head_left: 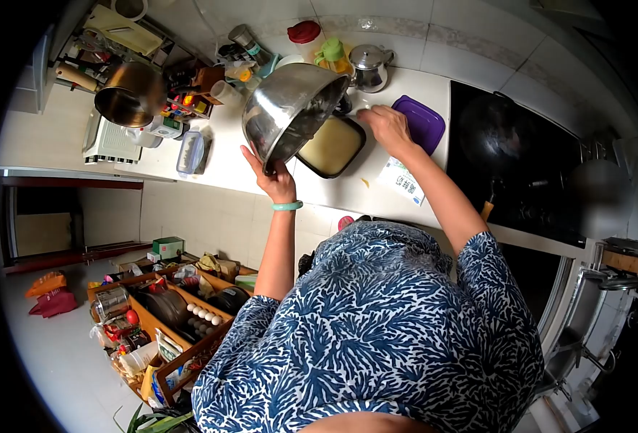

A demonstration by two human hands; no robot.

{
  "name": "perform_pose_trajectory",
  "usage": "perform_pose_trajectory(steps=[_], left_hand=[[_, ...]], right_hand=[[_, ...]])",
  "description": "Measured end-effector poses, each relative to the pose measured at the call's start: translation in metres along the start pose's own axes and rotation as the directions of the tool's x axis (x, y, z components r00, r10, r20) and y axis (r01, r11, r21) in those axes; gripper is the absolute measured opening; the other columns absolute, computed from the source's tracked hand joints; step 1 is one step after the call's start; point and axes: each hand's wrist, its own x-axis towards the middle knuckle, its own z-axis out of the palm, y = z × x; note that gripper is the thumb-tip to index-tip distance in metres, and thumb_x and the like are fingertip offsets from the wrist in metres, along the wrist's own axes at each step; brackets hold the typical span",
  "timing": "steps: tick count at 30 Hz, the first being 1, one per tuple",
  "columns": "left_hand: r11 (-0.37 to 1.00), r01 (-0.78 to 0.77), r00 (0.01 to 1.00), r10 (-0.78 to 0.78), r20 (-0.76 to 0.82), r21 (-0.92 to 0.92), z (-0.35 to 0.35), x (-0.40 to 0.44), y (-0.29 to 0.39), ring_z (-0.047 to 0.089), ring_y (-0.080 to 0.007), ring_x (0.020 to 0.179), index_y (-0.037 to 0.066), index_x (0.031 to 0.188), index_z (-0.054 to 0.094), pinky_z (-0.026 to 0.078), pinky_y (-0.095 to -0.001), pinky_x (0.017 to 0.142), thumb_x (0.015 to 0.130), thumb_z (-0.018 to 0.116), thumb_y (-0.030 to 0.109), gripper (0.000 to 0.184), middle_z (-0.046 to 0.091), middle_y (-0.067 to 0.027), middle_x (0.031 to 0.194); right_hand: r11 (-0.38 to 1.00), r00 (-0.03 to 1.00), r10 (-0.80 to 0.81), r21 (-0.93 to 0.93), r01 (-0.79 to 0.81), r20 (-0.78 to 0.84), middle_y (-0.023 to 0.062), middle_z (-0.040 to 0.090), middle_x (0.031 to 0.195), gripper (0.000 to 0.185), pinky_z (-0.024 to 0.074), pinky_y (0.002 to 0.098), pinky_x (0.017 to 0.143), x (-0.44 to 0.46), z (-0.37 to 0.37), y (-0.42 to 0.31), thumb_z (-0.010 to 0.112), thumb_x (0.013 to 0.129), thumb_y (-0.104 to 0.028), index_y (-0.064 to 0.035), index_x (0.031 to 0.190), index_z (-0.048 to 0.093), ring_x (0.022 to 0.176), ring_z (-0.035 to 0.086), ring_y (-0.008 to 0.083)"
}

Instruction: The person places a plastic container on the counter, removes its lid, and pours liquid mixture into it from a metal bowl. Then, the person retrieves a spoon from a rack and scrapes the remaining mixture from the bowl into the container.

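Your left hand (278, 182) grips a round, shiny metal bowl (279, 105) tilted toward a black-rimmed rectangular container (330, 175) of pale-yellow contents (333, 148) on the white desk (225, 141), your right hand (387, 128) near it, fingers bent, grip unclear.

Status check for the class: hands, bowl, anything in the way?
Left hand holds bowl, tilted over container. Right hand near purple lid. Obstruction: bowl hides part of container.

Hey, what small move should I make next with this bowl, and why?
I'd probably set the metal bowl aside: your left hand holds it tilted toward the dark-rimmed container, hiding part of it from view, and pale contents spread across the part that shows.
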Motion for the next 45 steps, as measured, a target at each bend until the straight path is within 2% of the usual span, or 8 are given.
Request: perform_pose_trajectory(steps=[2,13,18,28,36,41,43,45], left_hand=[[0.999,-0.038,0.999,0.037,0.007,0.038,0.000,0.002,0.001,0.055,-0.0227,0.115,0.003,0.148,0.013,0.042,-0.0263,0.091,0.081,0.042,-0.012,0.075,0.042,-0.0214,0.141],[0.999,-0.013,0.998,0.016,0.060,-0.046,0.008,0.001,-0.004,0.052,-0.0216,0.116,0.007,0.149,0.013,0.040,-0.0257,0.093,0.082,0.040,-0.013,0.076,0.042,-0.0198,0.142],[0.991,0.066,0.996,-0.058,0.072,-0.114,0.003,0.003,-0.012,0.048,-0.0224,0.121,0.005,0.149,0.012,0.037,-0.0262,0.097,0.082,0.041,-0.012,0.075,0.037,-0.0186,0.145],[0.996,-0.012,0.996,0.020,0.089,-0.091,0.012,0.004,0.009,0.048,-0.0207,0.121,0.006,0.149,0.015,0.035,-0.0246,0.097,0.083,0.041,-0.013,0.074,0.041,-0.0186,0.142],[0.993,0.023,0.996,-0.012,0.090,-0.118,0.011,0.008,0.002,0.043,-0.0228,0.127,0.004,0.149,0.014,0.030,-0.0267,0.102,0.082,0.042,-0.015,0.074,0.036,-0.0219,0.144],[0.981,0.077,0.991,-0.057,0.117,-0.179,0.015,0.008,0.002,0.042,-0.0233,0.128,0.003,0.148,0.014,0.029,-0.0282,0.104,0.082,0.042,-0.015,0.074,0.036,-0.0219,0.145],[0.982,0.082,0.991,-0.062,0.119,-0.172,0.015,0.010,0.007,0.042,-0.0233,0.128,0.003,0.148,0.014,0.030,-0.0282,0.104,0.082,0.042,-0.014,0.074,0.036,-0.0217,0.145],[0.991,0.052,0.993,-0.038,0.111,-0.127,0.013,0.012,0.011,0.043,-0.0235,0.128,0.003,0.148,0.014,0.030,-0.0281,0.104,0.082,0.043,-0.014,0.075,0.036,-0.0215,0.145]], right_hand=[[0.993,0.999,-0.016,0.115,0.022,-0.047,0.0062,0.060,0.076,0.012,0.0497,0.0378,0.063,-0.015,0.004,0.007,0.061,0.080,-0.009,-0.0132,0.088,0.068,0.075,0.061,0.0254],[0.993,0.997,0.066,0.103,-0.062,-0.040,0.0081,0.063,0.079,0.017,0.0501,0.0405,0.067,0.017,0.019,-0.017,0.058,0.080,-0.007,-0.0144,0.091,0.069,0.078,0.061,0.0297],[0.988,0.999,-0.002,0.157,0.008,-0.034,0.0060,0.062,0.079,0.015,0.0502,0.0385,0.065,-0.018,0.018,0.015,0.060,0.079,-0.008,-0.0144,0.090,0.069,0.078,0.062,0.0271],[0.997,0.999,0.030,0.074,-0.028,-0.027,0.0060,0.059,0.077,0.011,0.0494,0.0377,0.065,0.008,0.017,0.003,0.061,0.080,-0.011,-0.0137,0.088,0.068,0.077,0.059,0.0255],[0.988,0.999,-0.008,0.153,0.014,-0.037,0.0045,0.061,0.079,0.013,0.0502,0.0370,0.066,-0.009,0.007,0.023,0.060,0.078,-0.007,-0.0134,0.085,0.069,0.079,0.060,0.0244],[0.989,0.973,-0.022,0.139,0.055,-0.228,0.0055,0.060,0.081,0.018,0.0504,0.0366,0.065,0.022,0.023,-0.009,0.062,0.075,-0.003,-0.0141,0.088,0.069,0.078,0.059,0.0256],[0.991,0.975,-0.039,0.117,0.066,-0.220,0.0049,0.059,0.079,0.018,0.0504,0.0356,0.065,0.017,0.022,-0.007,0.063,0.076,-0.004,-0.0141,0.089,0.070,0.078,0.058,0.0247],[0.994,0.992,-0.035,0.096,0.047,-0.122,0.0043,0.057,0.075,0.017,0.0505,0.0348,0.064,0.004,0.012,0.002,0.064,0.076,-0.006,-0.0146,0.089,0.071,0.077,0.057,0.0232]])
